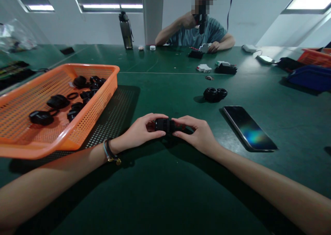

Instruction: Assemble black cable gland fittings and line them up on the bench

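Between my two hands, just above the green table, is a black ribbed cylindrical plastic part. My left hand pinches its left end between thumb and fingers. At the right end, my right hand grips it with thumb and fingertips. The part lies sideways, and a dark loop shows behind the right fingers, partly hidden. Similar black parts lie in the orange plastic basket to the left. Beyond my right hand stand black round parts with open tops, touching each other.
A smartphone lies right of my right hand. White and black pieces sit farther back. Across the table is a co-worker, one hand on a white piece. A bottle stands at the back; a blue bin is at the right.
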`<action>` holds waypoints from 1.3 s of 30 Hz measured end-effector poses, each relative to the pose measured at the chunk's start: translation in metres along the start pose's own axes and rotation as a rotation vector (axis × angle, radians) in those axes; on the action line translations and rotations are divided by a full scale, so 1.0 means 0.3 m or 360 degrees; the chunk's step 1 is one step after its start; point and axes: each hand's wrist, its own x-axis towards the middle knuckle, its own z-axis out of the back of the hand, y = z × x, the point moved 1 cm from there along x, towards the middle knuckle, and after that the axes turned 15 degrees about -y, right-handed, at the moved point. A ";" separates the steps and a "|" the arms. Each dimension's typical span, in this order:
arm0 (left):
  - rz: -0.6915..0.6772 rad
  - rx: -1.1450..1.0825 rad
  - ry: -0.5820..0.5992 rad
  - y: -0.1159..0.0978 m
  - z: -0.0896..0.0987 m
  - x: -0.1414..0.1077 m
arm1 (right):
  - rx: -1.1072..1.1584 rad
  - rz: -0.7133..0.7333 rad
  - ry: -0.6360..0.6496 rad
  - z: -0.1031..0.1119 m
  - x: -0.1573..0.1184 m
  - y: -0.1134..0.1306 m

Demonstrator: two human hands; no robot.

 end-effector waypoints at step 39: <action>-0.0021 0.0042 -0.0012 0.005 0.000 0.000 | 0.0000 -0.0108 0.0008 -0.002 0.002 0.002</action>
